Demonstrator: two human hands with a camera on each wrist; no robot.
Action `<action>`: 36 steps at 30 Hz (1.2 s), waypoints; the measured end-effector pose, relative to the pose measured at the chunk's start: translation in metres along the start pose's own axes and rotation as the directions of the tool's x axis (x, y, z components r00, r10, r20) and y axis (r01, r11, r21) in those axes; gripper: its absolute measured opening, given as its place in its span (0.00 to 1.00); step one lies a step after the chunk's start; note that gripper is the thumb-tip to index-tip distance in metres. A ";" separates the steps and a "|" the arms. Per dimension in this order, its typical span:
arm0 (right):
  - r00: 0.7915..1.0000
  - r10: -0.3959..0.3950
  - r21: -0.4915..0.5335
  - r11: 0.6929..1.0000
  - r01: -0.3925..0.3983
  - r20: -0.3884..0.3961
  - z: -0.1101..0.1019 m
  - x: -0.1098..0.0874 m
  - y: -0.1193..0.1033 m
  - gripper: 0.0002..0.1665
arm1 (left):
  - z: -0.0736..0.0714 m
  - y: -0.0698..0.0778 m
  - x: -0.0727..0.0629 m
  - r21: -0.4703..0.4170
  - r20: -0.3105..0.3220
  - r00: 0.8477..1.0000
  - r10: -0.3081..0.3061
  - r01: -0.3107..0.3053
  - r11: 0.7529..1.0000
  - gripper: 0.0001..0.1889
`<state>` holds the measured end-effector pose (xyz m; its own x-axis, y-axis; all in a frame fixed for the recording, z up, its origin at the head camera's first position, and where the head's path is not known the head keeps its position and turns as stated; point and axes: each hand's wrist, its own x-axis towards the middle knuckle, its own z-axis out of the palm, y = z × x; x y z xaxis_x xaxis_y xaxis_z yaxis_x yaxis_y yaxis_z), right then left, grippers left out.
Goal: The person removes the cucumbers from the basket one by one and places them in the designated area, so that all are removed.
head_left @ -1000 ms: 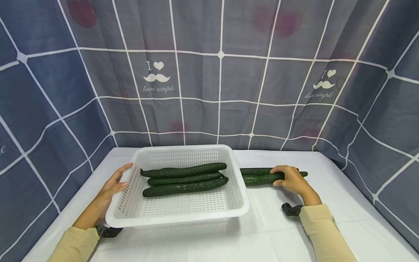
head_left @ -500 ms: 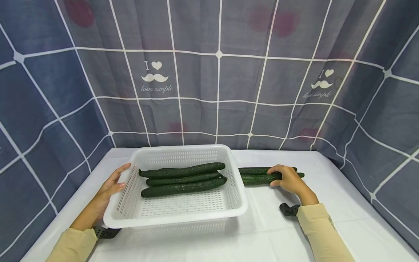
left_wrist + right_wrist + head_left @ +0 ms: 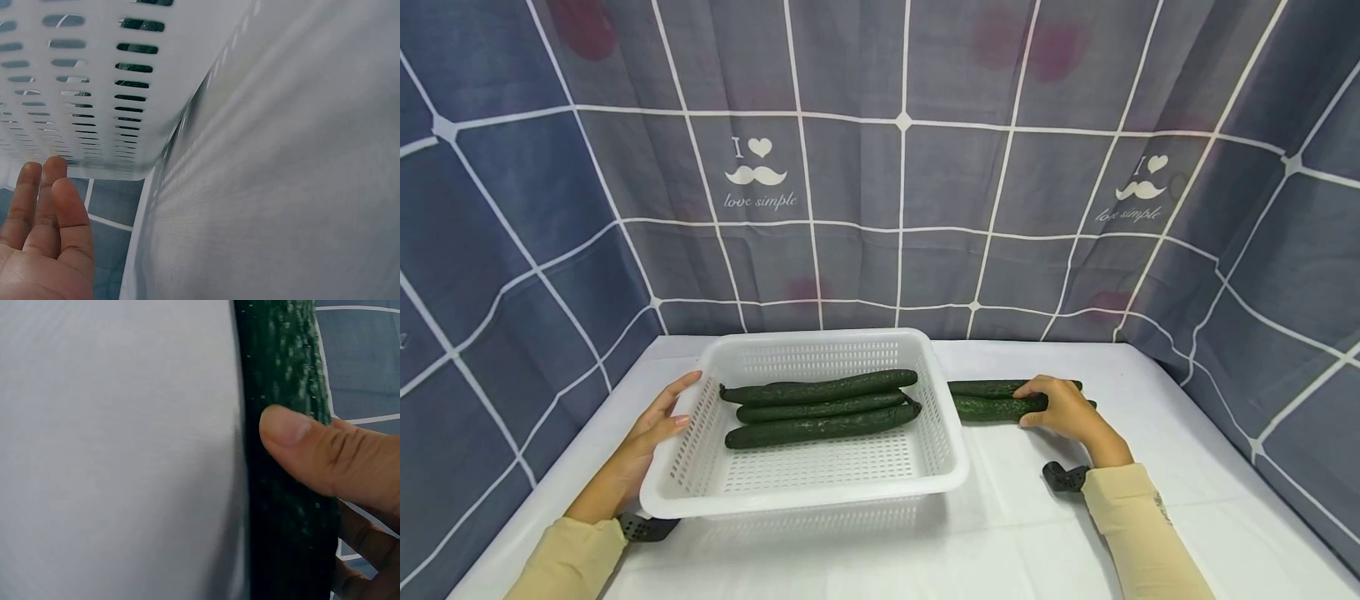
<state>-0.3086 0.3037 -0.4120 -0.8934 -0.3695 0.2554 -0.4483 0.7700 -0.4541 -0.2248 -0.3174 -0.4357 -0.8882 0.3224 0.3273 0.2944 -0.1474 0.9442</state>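
From the head we look forward and down, well back above the table (image 3: 1000, 525), taking in the basket (image 3: 805, 497) and the curtain (image 3: 850, 179) behind. At the left wrist we look low along the left hand (image 3: 642, 442), turned sideways, close to the basket's slotted wall, which the head view shares; at the right wrist, also sideways, we face a cucumber (image 3: 988, 409) close up beside the right hand (image 3: 1062, 408), both shared with the head.

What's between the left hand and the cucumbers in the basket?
The white basket's slotted side wall stands between the left hand and the cucumbers, as the head view shows.
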 end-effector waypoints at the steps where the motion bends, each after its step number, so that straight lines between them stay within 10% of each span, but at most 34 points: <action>1: 1.000 -0.003 0.000 1.000 0.003 0.002 -0.002 0.000 -0.001 0.24 | 0.000 0.000 0.000 0.000 0.001 1.000 0.000 0.000 1.000 0.34; 36: 0.986 -0.165 0.158 0.975 0.158 0.035 -0.038 0.003 -0.055 0.17 | 0.005 0.000 0.001 -0.028 -0.024 1.000 0.008 -0.008 1.000 0.34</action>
<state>-0.2858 0.2799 -0.3539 -0.8074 -0.5100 0.2967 -0.5826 0.6098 -0.5374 -0.2238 -0.3129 -0.4348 -0.8941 0.2989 0.3335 0.2917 -0.1763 0.9401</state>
